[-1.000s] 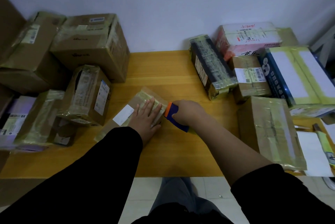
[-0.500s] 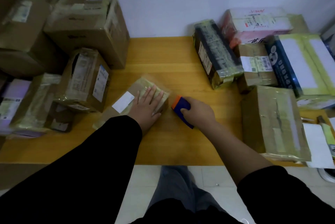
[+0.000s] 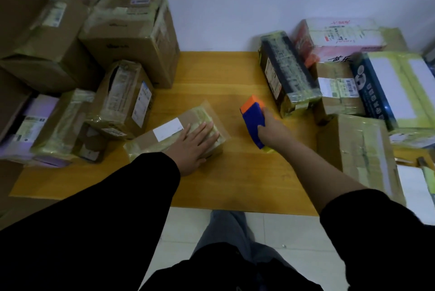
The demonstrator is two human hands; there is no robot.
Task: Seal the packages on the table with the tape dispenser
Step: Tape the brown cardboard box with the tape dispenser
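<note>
A small flat cardboard package [image 3: 164, 134] with a white label lies in the middle of the wooden table [image 3: 223, 74], wrapped in yellowish tape. My left hand [image 3: 193, 147] rests flat on its right end, fingers spread. My right hand [image 3: 270, 131] grips a blue tape dispenser [image 3: 253, 120] with an orange head, held clear of the package, to its right, above the table. A yellow roll of tape shows under the hand.
Taped cardboard boxes [image 3: 131, 34] crowd the left side of the table. More packages stand at the right, among them a dark one [image 3: 287, 74], a blue-and-white one [image 3: 395, 88] and a brown box [image 3: 357, 151]. My legs and a tiled floor are below the table's front edge.
My right hand has pulled the tape dispenser off the package's right end and moved it right and away. My left hand stays pressed on the package.
</note>
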